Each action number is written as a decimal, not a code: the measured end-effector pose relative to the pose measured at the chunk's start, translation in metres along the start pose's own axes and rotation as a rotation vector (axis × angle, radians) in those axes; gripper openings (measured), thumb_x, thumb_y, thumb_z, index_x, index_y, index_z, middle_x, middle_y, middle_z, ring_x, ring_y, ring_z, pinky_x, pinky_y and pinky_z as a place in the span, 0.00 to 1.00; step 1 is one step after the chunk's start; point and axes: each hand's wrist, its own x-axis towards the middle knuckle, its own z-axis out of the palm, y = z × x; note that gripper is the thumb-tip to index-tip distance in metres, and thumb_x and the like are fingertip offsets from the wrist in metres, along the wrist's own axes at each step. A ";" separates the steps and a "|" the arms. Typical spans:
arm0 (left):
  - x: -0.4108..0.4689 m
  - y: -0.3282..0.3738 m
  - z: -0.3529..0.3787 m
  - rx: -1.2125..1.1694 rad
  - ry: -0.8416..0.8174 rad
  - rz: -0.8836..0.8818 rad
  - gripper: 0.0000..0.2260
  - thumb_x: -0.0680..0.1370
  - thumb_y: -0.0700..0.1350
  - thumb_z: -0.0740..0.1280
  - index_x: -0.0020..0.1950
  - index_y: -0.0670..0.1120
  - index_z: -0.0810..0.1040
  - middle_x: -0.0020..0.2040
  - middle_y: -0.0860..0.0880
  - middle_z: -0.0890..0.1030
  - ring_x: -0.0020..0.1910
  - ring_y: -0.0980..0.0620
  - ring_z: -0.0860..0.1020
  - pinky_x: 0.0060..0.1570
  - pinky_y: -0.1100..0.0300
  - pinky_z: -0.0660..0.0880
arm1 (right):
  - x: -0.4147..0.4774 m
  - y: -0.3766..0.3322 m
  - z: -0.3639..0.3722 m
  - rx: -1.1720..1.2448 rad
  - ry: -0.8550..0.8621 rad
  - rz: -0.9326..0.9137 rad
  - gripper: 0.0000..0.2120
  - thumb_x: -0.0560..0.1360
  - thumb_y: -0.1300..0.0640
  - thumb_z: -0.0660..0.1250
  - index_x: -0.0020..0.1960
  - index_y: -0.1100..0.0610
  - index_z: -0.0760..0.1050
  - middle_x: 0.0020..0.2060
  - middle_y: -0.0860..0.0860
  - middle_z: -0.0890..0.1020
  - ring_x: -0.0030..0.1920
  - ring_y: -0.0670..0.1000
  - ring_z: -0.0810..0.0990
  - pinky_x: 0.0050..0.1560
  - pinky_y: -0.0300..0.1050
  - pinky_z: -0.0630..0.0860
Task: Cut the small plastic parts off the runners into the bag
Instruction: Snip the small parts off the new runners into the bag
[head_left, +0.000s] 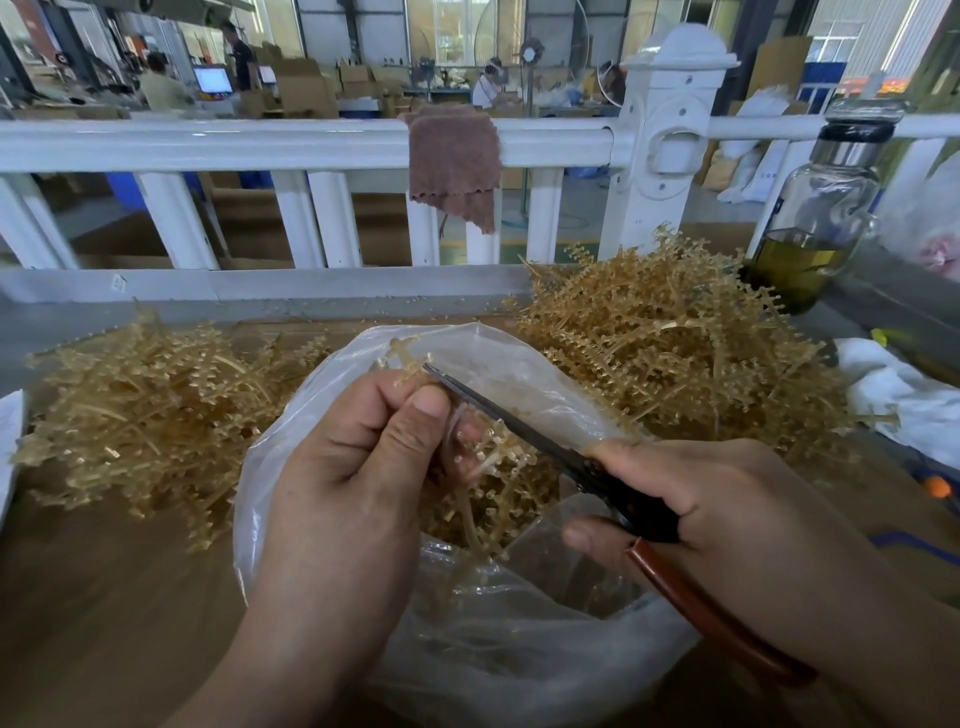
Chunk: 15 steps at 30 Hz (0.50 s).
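While the left hand (353, 457) pinches a runner (410, 358) over the bag (519, 358), right hand (717, 499) grips scissors (519, 415), blade tips nosing in, apparently mid-trim; next snip needs careful aim.

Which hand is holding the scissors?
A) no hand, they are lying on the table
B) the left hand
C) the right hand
C: the right hand grips the scissors by the handles, while the left hand holds a runner over the bag.
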 end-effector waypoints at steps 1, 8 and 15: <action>0.000 -0.001 0.000 0.002 0.001 0.000 0.09 0.78 0.51 0.66 0.39 0.54 0.82 0.36 0.51 0.83 0.36 0.56 0.81 0.39 0.62 0.81 | 0.000 0.000 0.000 0.002 0.004 0.002 0.18 0.73 0.34 0.60 0.42 0.48 0.76 0.29 0.41 0.73 0.33 0.42 0.75 0.33 0.34 0.69; 0.000 -0.001 -0.001 0.024 0.017 -0.028 0.09 0.78 0.53 0.67 0.41 0.53 0.83 0.37 0.51 0.84 0.37 0.56 0.81 0.38 0.62 0.81 | 0.000 0.001 0.000 -0.011 -0.001 -0.002 0.18 0.74 0.34 0.60 0.43 0.49 0.77 0.29 0.41 0.74 0.32 0.41 0.75 0.32 0.37 0.71; 0.001 0.005 0.000 -0.014 0.020 -0.033 0.05 0.74 0.47 0.73 0.40 0.48 0.80 0.36 0.48 0.84 0.36 0.54 0.83 0.38 0.65 0.80 | 0.000 0.006 0.000 -0.028 -0.021 0.003 0.20 0.73 0.33 0.60 0.45 0.48 0.78 0.32 0.41 0.76 0.34 0.44 0.76 0.31 0.42 0.72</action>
